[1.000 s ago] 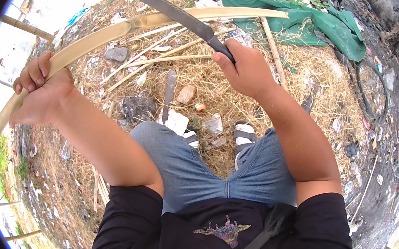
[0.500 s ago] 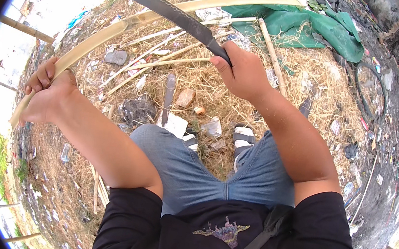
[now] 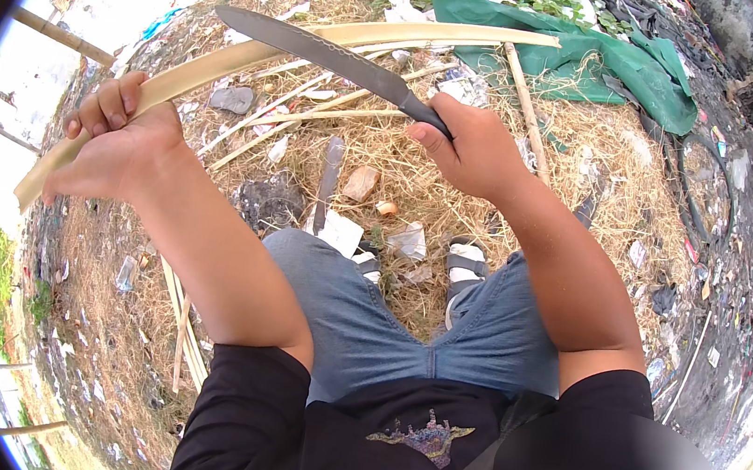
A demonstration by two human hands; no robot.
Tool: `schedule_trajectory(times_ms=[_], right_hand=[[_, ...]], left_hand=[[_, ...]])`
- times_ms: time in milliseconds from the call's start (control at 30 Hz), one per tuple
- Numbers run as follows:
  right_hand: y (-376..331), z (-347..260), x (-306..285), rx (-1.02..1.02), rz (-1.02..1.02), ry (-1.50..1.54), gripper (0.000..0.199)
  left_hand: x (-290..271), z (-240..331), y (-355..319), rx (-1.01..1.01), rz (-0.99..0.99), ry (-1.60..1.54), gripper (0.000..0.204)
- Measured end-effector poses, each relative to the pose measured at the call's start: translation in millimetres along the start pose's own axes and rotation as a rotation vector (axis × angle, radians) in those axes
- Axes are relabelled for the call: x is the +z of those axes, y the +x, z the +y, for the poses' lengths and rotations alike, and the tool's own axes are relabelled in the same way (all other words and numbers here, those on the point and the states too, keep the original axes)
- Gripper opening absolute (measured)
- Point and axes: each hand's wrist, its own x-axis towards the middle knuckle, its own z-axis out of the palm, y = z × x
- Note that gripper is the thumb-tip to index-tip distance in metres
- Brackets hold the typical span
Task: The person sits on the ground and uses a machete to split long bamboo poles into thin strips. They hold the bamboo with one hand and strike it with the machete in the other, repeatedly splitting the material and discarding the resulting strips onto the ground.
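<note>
Looking down from the head camera, the left hand (image 3: 119, 152) is closed around the lower end of one long pale split bamboo strip (image 3: 325, 41), while the right hand (image 3: 476, 149) grips the dark handle of one long-bladed knife (image 3: 324, 52) lying across the strip. Since a second ago the blade has slid a little lower and nearer along the strip, which suggests a shaving stroke in progress. On the straw-strewn ground (image 3: 403, 173) lie several thinner bamboo splints (image 3: 316, 115), perhaps four or five, one bamboo pole (image 3: 528, 113) and one green tarp (image 3: 604, 66).

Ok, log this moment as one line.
left hand: gripping bamboo strip | right hand: holding long knife | blade across strip
</note>
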Motion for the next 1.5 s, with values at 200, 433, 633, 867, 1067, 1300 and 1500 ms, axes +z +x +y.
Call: schedule_trajectory(times_ms=[200,433,633,867,1067,1300,1500], right_hand=[[5.1,37.0,-12.3,0.411,0.061,0.077,0.05],[-3.4,-0.8,-9.0,0.253,-0.188,0.197,0.052],[-1.2,28.1,0.2,0.407,-0.175,0.432,0.053],[-3.9,5.7,-7.8,0.549,-0.342,0.894,0.044],[-3.6,-13.5,-2.0,0.469,-0.347,1.062,0.045],[-3.4,-4.9,0.8,0.577,-0.28,0.927,0.047],[0.0,-0.3,4.5,0.589,-0.23,0.883,0.045]], left_hand=[[4.7,-0.1,-8.1,-0.019,-0.126,0.0,0.085],[-7.2,-9.9,-4.9,-0.165,-0.408,-0.08,0.088],[-6.7,1.6,4.5,-0.359,-0.803,-0.219,0.086],[-7.2,-7.9,-3.4,-0.46,-0.961,-0.226,0.084],[-4.7,-4.9,-3.1,-0.456,-0.954,-0.264,0.085],[-7.1,-23.3,-5.7,-0.372,-0.729,-0.1,0.093],[4.3,-26.2,-18.4,-0.106,-0.474,0.092,0.075]])
